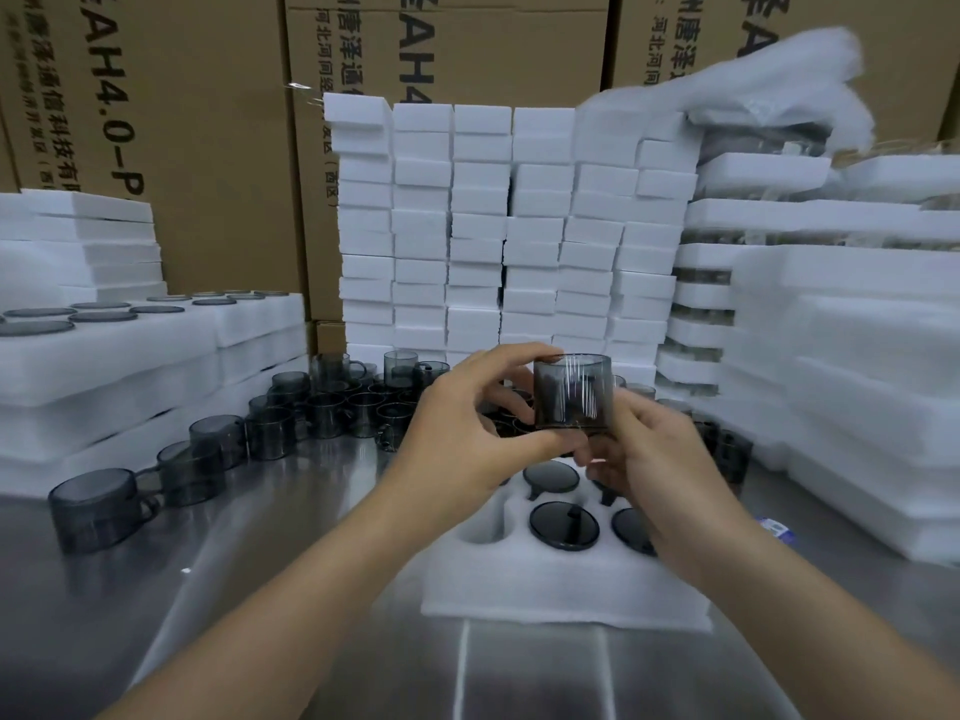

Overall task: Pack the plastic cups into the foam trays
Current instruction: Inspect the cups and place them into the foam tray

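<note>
Cup [571, 393] between left hand [467, 433], right hand [655, 459]

Two forearms in shot, both bare all the way from the lower edge up to the wrist. The left hand [462, 439] is bare, the right hand [654, 459] is bare as well, with plain uncovered fingers and knuckles on each.

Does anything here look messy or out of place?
Yes: a foam sheet at the top right lies crumpled and askew over its stack, and the loose cups on the table sit in a jumbled heap.
</note>
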Tool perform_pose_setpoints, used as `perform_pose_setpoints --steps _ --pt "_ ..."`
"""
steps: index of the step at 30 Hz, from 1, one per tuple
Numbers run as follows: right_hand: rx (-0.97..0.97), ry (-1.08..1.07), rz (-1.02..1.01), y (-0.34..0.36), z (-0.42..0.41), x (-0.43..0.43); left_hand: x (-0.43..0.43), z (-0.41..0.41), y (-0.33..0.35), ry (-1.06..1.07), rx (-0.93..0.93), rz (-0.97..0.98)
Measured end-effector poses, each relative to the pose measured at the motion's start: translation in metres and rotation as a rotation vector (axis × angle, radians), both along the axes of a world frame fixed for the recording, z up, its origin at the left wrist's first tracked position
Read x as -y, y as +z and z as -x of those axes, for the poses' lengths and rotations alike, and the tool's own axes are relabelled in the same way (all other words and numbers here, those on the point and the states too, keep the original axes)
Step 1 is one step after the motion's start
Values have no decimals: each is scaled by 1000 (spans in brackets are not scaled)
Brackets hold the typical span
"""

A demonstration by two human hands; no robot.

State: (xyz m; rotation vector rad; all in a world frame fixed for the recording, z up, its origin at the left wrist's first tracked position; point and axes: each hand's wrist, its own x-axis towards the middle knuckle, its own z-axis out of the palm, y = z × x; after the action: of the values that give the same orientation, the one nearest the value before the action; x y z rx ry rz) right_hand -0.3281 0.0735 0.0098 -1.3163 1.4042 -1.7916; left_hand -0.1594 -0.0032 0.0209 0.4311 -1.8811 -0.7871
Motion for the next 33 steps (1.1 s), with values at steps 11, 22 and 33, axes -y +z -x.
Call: perform_pose_setpoints --steps 11,22,33 --pt "150 70 102 -8 -29 0 3 3 -11 242 -93 260" --pt "362 219 71 3 -27 -4 7 0 -8 253 -116 316" --pt "469 357 27 5 -23 -4 8 0 -10 257 -136 270"
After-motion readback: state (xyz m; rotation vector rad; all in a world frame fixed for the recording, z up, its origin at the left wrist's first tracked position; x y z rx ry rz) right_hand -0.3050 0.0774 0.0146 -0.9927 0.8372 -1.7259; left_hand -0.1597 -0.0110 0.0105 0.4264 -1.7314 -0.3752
